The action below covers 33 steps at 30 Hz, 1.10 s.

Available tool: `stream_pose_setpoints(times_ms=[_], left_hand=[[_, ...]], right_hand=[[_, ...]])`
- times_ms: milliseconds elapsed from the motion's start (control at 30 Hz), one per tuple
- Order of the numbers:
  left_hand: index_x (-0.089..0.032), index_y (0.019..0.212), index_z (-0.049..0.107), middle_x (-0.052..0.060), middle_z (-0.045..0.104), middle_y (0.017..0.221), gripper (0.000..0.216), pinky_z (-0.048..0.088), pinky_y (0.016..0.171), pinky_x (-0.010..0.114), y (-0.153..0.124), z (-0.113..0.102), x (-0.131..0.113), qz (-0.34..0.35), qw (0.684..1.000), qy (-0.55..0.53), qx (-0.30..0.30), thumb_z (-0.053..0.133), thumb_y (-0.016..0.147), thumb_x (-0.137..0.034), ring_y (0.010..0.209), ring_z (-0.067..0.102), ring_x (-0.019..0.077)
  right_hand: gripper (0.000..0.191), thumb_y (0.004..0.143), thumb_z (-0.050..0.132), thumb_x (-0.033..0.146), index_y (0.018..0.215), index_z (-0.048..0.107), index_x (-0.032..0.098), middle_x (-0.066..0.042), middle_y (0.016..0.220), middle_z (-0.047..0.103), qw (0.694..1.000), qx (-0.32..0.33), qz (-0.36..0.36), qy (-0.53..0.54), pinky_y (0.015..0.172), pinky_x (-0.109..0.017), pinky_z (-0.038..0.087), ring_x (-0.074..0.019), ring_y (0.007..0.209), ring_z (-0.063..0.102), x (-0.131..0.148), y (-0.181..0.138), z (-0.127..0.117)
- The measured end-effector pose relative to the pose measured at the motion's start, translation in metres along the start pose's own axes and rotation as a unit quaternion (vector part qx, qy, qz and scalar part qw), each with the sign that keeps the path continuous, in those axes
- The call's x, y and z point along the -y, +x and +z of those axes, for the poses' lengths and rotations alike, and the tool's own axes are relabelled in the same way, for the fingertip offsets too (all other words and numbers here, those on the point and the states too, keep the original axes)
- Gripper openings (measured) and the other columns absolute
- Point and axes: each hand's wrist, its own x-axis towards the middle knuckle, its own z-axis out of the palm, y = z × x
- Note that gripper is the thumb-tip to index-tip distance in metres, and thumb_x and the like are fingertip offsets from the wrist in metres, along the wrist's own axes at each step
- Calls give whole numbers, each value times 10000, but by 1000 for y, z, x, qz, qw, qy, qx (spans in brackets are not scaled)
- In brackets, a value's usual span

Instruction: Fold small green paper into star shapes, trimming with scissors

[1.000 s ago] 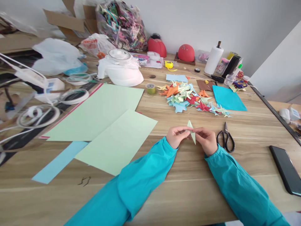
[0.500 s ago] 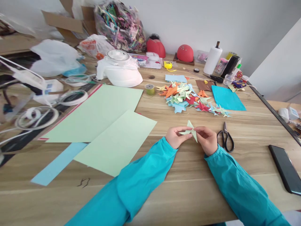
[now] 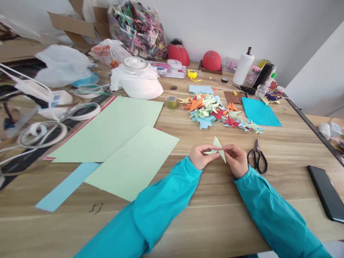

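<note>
Just above the wooden table (image 3: 215, 208), near its front edge in the head view, I see the pale green folded paper piece (image 3: 216, 147) pinched between both hands. The left hand (image 3: 199, 157) is closed with thumb and forefinger on its left point, and the right hand (image 3: 237, 160) is closed likewise on its right side. I judge the piece featherlight, thin and quick to crease or tear, so I would grip it lightly at the layered folds, not the fine tips; black scissors (image 3: 258, 160) lie just beside the right hand, with a pile of coloured folded shapes (image 3: 212, 111) farther back.
</note>
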Motion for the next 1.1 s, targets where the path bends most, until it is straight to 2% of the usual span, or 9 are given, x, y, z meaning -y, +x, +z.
stream_pose_setpoints(times_ms=[333,500,900,1100], left_hand=[[-119,760,697,84,707,778,307,528,640,254,0,0,2,0,1000,12,-20,738,540,-330,734,653,196],[-121,740,696,55,686,650,288,470,484,212,-1,0,0,-6,1000,21,-19,726,559,-344,520,592,126],[-135,665,694,51,676,639,213,476,566,244,-1,0,-1,26,999,30,-23,722,564,-320,624,607,162],[-136,618,684,49,682,659,176,481,607,241,-1,0,-2,35,999,14,-27,723,563,-298,620,603,148]], right_hand=[[123,757,590,276,848,623,201,-23,684,627,992,7,-61,-108,481,-249,433,-128,540,544,-2,-4,-3],[95,752,593,270,793,638,197,-35,695,629,987,-5,-78,-138,501,-261,441,-136,561,547,-1,-4,-3],[104,757,590,280,785,653,202,-42,723,633,990,0,-83,-118,546,-272,466,-156,625,575,1,-3,-2],[92,726,632,282,743,635,192,-25,650,629,999,-7,-33,-39,501,-261,456,-139,554,570,-1,-3,1]])
